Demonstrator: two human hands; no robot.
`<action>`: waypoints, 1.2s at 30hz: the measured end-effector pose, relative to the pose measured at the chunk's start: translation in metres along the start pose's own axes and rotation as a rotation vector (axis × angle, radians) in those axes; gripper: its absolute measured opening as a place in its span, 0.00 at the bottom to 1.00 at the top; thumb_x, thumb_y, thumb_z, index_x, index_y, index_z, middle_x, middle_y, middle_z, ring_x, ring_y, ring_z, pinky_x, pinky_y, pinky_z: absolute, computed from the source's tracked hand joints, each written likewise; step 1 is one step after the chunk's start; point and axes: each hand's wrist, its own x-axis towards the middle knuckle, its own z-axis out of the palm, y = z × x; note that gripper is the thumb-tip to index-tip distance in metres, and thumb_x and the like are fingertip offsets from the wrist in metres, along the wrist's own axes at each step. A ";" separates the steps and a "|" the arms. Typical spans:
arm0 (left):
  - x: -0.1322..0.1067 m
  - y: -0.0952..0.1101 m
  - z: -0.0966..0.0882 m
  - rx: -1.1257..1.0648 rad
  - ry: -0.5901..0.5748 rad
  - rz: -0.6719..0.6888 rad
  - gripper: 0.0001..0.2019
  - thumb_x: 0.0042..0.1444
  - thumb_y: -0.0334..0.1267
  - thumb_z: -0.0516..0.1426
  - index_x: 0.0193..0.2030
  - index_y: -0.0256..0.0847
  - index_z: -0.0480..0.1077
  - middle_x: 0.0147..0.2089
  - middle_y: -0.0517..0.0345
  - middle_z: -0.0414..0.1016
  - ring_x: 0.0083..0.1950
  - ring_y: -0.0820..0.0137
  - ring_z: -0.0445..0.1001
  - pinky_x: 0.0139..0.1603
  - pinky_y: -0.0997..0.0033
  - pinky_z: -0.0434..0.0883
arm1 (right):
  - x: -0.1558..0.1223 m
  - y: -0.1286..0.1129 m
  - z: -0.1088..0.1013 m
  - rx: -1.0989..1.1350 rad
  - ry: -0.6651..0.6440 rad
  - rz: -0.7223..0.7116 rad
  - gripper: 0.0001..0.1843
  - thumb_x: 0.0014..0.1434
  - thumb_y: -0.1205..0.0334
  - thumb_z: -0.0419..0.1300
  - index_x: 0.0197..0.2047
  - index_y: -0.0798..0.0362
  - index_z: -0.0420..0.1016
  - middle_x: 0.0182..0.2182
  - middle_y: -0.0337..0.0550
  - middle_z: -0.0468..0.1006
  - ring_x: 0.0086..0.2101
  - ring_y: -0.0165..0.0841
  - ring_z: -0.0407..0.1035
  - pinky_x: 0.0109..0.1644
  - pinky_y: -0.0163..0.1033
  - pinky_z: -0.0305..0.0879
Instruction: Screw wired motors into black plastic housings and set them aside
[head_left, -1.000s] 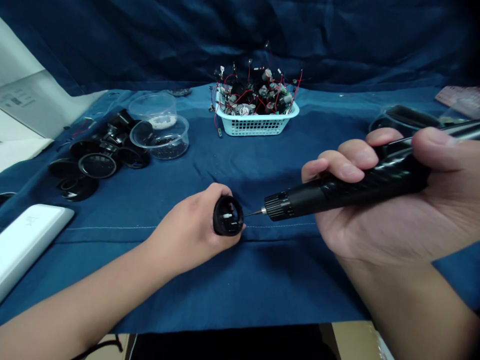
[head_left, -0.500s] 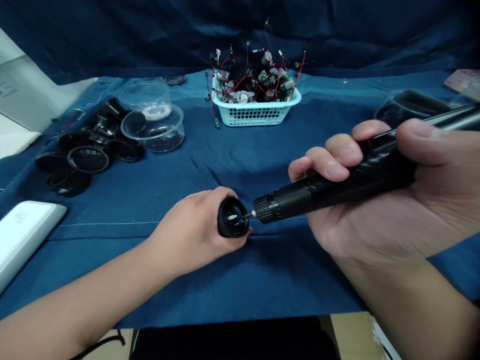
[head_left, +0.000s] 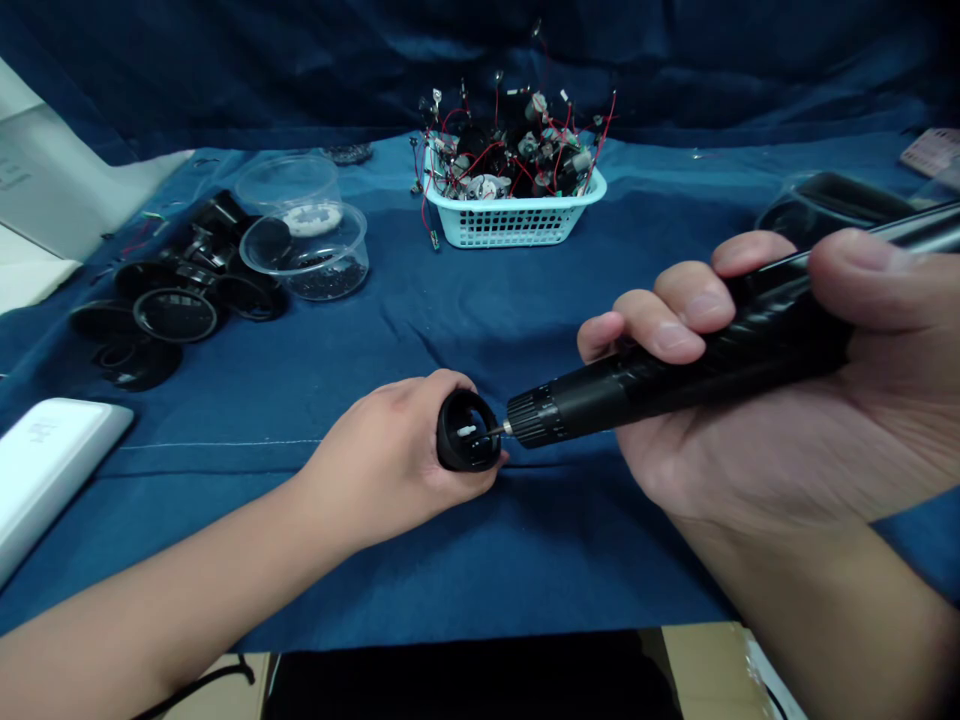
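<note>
My left hand (head_left: pixel 390 465) is closed around a small black round housing (head_left: pixel 466 432), its open end turned to the right, with a small white part showing inside. My right hand (head_left: pixel 757 400) grips a black electric screwdriver (head_left: pixel 675 375), held nearly level. Its thin metal bit reaches into the open end of the housing. Both hands hover just above the blue cloth (head_left: pixel 480 320) near the table's front edge.
A light blue basket (head_left: pixel 514 215) full of small motors with red wires stands at the back centre. Two clear plastic cups (head_left: pixel 304 240) and a pile of black round parts (head_left: pixel 169 300) lie at the left. A white flat device (head_left: pixel 45 465) lies at the far left.
The screwdriver has moved left, and its bit tip has gone from just outside the housing into its open end. My left hand has stayed almost still.
</note>
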 end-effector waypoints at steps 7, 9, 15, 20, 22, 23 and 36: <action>0.000 -0.001 0.002 -0.012 0.017 0.024 0.14 0.56 0.49 0.66 0.45 0.46 0.74 0.40 0.61 0.81 0.39 0.66 0.80 0.37 0.67 0.69 | -0.001 -0.002 0.002 -0.022 0.002 0.016 0.16 0.67 0.56 0.54 0.28 0.51 0.72 0.24 0.35 0.65 0.24 0.29 0.65 0.38 0.45 0.81; 0.001 -0.001 0.002 -0.018 0.006 0.021 0.14 0.56 0.48 0.66 0.44 0.45 0.74 0.40 0.61 0.82 0.39 0.65 0.80 0.37 0.68 0.69 | -0.001 -0.004 0.002 -0.031 -0.007 0.022 0.16 0.67 0.57 0.54 0.28 0.50 0.71 0.24 0.35 0.65 0.24 0.29 0.66 0.39 0.44 0.81; 0.002 0.001 0.000 -0.037 -0.006 0.010 0.13 0.56 0.47 0.67 0.44 0.46 0.75 0.40 0.63 0.82 0.39 0.67 0.80 0.38 0.68 0.70 | 0.000 -0.008 0.003 -0.063 -0.009 0.084 0.14 0.63 0.59 0.62 0.26 0.51 0.69 0.23 0.33 0.65 0.25 0.28 0.64 0.39 0.43 0.80; 0.002 0.001 0.001 -0.026 0.004 0.020 0.12 0.56 0.45 0.67 0.44 0.46 0.75 0.39 0.63 0.82 0.40 0.66 0.79 0.39 0.67 0.69 | -0.002 -0.004 0.001 -0.031 -0.029 0.046 0.13 0.64 0.57 0.60 0.28 0.49 0.73 0.24 0.34 0.68 0.25 0.29 0.65 0.40 0.46 0.81; 0.002 0.000 0.001 -0.017 0.013 0.034 0.12 0.56 0.45 0.66 0.44 0.46 0.75 0.39 0.62 0.81 0.40 0.66 0.79 0.40 0.67 0.70 | -0.002 -0.003 0.001 -0.006 -0.014 0.041 0.12 0.62 0.57 0.61 0.27 0.49 0.73 0.24 0.34 0.68 0.25 0.30 0.65 0.39 0.46 0.81; 0.002 0.000 0.000 -0.012 0.020 0.044 0.12 0.56 0.46 0.66 0.44 0.45 0.75 0.39 0.62 0.81 0.40 0.66 0.79 0.40 0.67 0.70 | -0.002 -0.003 0.001 -0.002 -0.004 0.049 0.11 0.61 0.57 0.62 0.27 0.49 0.73 0.24 0.34 0.68 0.24 0.30 0.65 0.40 0.46 0.81; 0.002 -0.002 0.001 -0.034 0.037 0.102 0.10 0.58 0.46 0.66 0.42 0.45 0.74 0.39 0.62 0.82 0.39 0.66 0.80 0.42 0.66 0.70 | -0.001 -0.006 0.003 -0.017 -0.025 0.023 0.14 0.65 0.57 0.57 0.28 0.52 0.71 0.23 0.33 0.67 0.23 0.27 0.65 0.37 0.42 0.79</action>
